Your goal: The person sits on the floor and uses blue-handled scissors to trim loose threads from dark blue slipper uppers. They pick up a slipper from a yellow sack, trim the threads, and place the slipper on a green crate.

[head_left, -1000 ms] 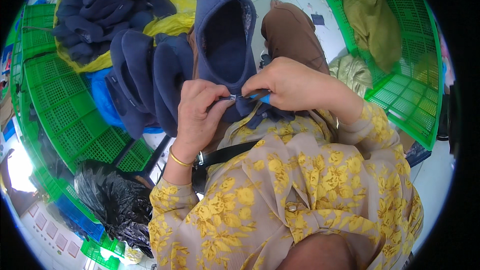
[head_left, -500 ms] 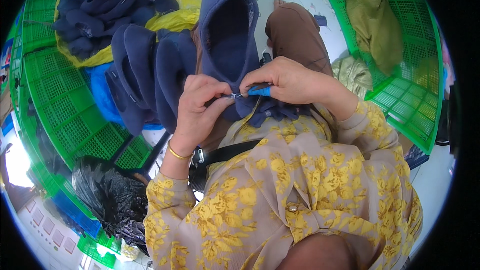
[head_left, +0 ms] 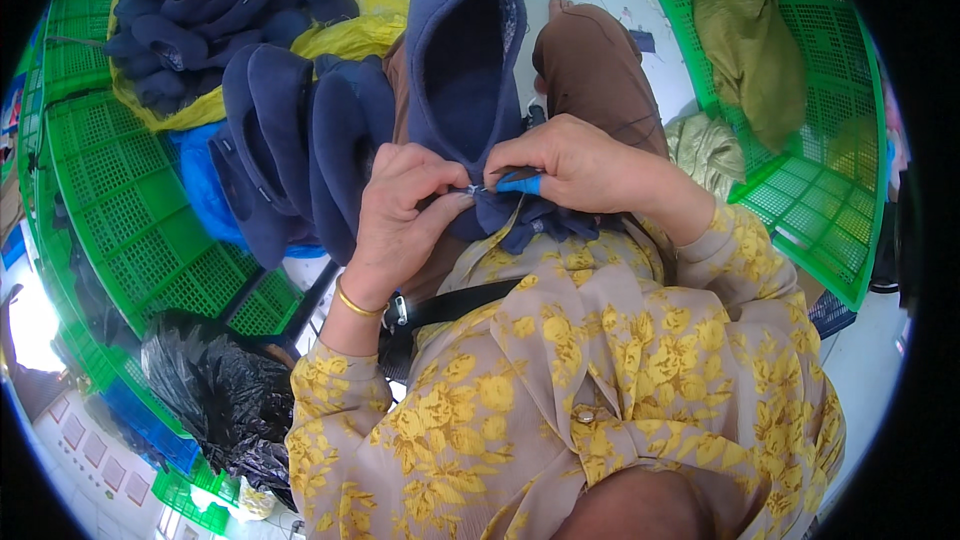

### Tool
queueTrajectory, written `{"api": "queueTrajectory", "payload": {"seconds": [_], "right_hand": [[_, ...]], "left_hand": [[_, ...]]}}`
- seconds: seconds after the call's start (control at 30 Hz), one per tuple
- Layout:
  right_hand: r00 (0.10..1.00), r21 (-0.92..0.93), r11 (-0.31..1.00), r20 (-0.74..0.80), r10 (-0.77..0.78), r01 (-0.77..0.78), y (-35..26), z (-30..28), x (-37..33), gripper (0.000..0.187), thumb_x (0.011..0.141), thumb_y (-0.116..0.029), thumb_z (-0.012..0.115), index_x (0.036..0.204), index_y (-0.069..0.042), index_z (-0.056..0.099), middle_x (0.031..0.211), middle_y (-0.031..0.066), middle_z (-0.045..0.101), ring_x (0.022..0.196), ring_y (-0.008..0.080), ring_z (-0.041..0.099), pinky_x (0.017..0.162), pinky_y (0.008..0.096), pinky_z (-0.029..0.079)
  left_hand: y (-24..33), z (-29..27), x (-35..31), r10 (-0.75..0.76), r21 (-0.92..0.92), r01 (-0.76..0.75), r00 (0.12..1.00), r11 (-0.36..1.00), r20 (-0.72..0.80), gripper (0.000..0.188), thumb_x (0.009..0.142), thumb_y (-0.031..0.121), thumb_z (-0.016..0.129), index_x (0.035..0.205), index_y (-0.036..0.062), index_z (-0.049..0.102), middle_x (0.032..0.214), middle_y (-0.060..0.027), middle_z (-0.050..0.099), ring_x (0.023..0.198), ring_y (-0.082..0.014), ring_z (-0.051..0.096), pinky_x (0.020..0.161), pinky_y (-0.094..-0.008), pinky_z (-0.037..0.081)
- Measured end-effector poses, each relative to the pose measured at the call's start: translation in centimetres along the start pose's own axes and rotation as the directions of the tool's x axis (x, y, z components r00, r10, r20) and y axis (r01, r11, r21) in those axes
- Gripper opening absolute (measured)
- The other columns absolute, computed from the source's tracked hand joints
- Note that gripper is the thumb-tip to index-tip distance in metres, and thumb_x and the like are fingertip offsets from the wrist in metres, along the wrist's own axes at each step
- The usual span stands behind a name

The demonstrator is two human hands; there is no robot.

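A navy fleece hood (head_left: 468, 60) stands up between my knees, its oval opening turned toward me. At the lower tip of that opening, my left hand (head_left: 410, 202) is closed in a pinch on the fabric edge, where a small whitish bit shows. My right hand (head_left: 570, 162) is pinched shut right beside it, fingertips nearly meeting the left ones. Blue tape (head_left: 520, 183) wraps one right finger. A thin, pale, needle-like sliver shows between the fingertips, mostly hidden. Bunched navy cloth (head_left: 535, 225) lies under the right hand.
Several matching navy pieces (head_left: 290, 140) hang in a row at my left. Beyond them, a yellow sack (head_left: 350, 40) bears a heap of navy pieces (head_left: 205, 15). Green plastic crates (head_left: 130, 210) stand on the left; another green crate (head_left: 835, 70) with olive cloth (head_left: 750, 50) is at right.
The hood has shifted slightly to the right and up. Both pinching hands have moved a little right, and the sliver between the fingertips shows less than before.
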State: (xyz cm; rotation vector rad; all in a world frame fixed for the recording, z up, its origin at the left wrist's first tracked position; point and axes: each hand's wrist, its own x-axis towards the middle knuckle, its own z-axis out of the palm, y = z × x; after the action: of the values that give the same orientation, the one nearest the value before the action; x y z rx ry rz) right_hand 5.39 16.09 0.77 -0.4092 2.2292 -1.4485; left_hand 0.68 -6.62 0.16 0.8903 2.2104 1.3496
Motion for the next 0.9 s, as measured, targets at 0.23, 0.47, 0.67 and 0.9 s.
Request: {"api": "queueTrajectory", "payload": {"seconds": [0.23,0.47,0.67,0.9], "right_hand": [[0.996,-0.105,0.993,-0.059,-0.068,0.062,-0.1,0.0,-0.1,0.019,0.078,0.002,0.056,0.095,-0.004,0.061,0.078,0.0190,0.064,0.076,0.0392,0.062,0.065,0.0437,0.048],[0.998,-0.109,0.993,-0.025,-0.053,0.050,0.2,0.5,0.0,0.017,0.076,0.001,0.058,0.092,-0.005,0.056,0.075,0.0185,0.062,0.074,0.0398,0.062,0.063,0.0446,0.047],[1.000,-0.049,0.999,-0.016,0.022,-0.023,-0.5,1.4,-0.1,0.033,0.079,0.003,0.055,0.108,-0.010,0.046,0.079,0.0194,0.063,0.077,0.0415,0.062,0.064,0.0476,0.047],[0.999,-0.009,0.999,0.001,0.046,-0.046,-0.5,1.9,-0.5,0.032,0.082,-0.001,0.051,0.112,-0.010,0.043,0.081,0.0203,0.063,0.075,0.0428,0.062,0.063,0.0500,0.047]], "left_hand": [[-0.1,-0.4,0.0,-0.017,-0.025,0.017,0.999,1.000,0.037,0.014,0.072,0.006,0.075,0.083,0.0077,0.068,0.076,0.0005,0.053,0.079,-0.0159,0.048,0.074,-0.0276,0.037],[-0.4,0.1,-0.1,0.011,-0.008,-0.011,1.000,1.000,0.017,0.013,0.072,0.005,0.075,0.084,0.0080,0.068,0.077,0.0003,0.055,0.078,-0.0161,0.047,0.073,-0.0277,0.036],[-0.2,0.1,0.2,0.033,0.027,-0.033,0.999,0.999,0.011,0.014,0.073,0.005,0.074,0.085,0.0079,0.067,0.079,0.0001,0.056,0.078,-0.0170,0.047,0.071,-0.0280,0.037],[0.0,0.1,0.5,0.056,0.054,-0.057,0.998,0.997,0.027,0.014,0.073,0.003,0.072,0.085,0.0072,0.066,0.080,-0.0014,0.056,0.078,-0.0197,0.047,0.071,-0.0294,0.037]]}}
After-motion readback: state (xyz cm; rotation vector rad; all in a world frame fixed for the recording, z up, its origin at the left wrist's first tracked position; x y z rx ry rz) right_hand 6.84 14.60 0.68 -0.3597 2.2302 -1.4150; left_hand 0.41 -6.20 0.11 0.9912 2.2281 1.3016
